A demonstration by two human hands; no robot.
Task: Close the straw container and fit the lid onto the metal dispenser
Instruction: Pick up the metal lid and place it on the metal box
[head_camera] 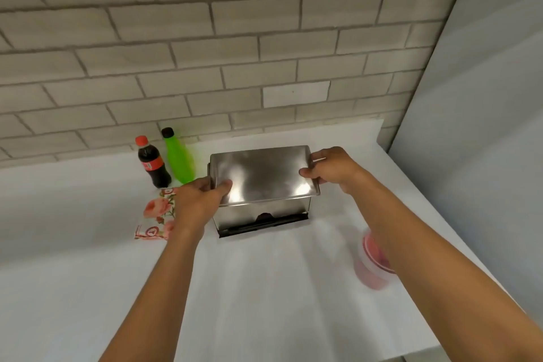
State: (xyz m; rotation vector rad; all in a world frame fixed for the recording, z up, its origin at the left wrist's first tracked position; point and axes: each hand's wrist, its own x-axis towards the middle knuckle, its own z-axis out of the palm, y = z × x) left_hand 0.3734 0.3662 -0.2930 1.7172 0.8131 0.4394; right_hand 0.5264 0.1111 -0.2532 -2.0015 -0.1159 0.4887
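We count 2 hands, the left hand (196,196) and the right hand (332,168), left and right of frame centre. There is 1 metal dispenser (261,214) with 1 lid (261,175), 2 bottles at centre left, cola bottle (152,164) and green bottle (177,157), 1 floral packet (157,210), and 1 red-lidded container (371,261) at lower right.

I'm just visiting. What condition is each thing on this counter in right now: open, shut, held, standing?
Metal lid: on top of the box, held at both ends.
Metal box: upright, covered by the lid.
Left hand: grip shut on the lid.
Right hand: grip shut on the lid.
Cola bottle: standing, capped.
Green bottle: standing, capped.
Red tub: blurred, cannot tell.
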